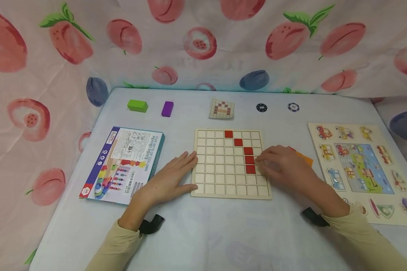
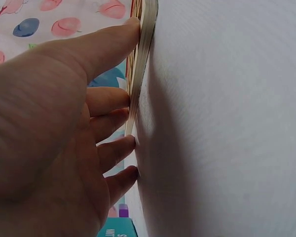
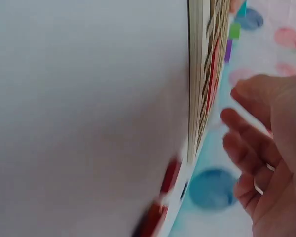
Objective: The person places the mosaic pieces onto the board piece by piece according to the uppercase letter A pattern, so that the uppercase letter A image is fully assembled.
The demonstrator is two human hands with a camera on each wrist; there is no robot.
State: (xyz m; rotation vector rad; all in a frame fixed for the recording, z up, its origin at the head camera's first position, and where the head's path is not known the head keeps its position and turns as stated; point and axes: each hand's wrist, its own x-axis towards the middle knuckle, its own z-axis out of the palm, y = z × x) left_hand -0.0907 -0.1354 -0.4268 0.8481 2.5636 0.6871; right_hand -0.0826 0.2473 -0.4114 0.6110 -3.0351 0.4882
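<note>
Pale wooden grid board (image 1: 230, 165) bearing five red tiles (image 1: 249, 160) in a diagonal-to-vertical line; green block (image 1: 137, 105); purple block (image 1: 167, 108); pale blue tabletop (image 1: 203, 233); white backdrop cloth (image 1: 203, 41) printed with pink peaches and blue plums.

The scene is viewed by the head camera from above and behind the forearms, tilted forward and down, so that the whole table (image 1: 224, 233) and the fruit-printed cloth (image 1: 203, 41) behind it are taken in from a middling distance. The left wrist view is taken from very close behind the left hand (image 2: 54, 138), rolled sideways (the tabletop stands as a near-vertical plane), and is aimed along the fingers at the edge of the wooden grid board (image 2: 143, 54). The right wrist view is likewise rolled and close, somewhat blurred, with the right hand (image 3: 271, 163) at its edge. The grid board (image 1: 230, 163) is shared by all three views
</note>
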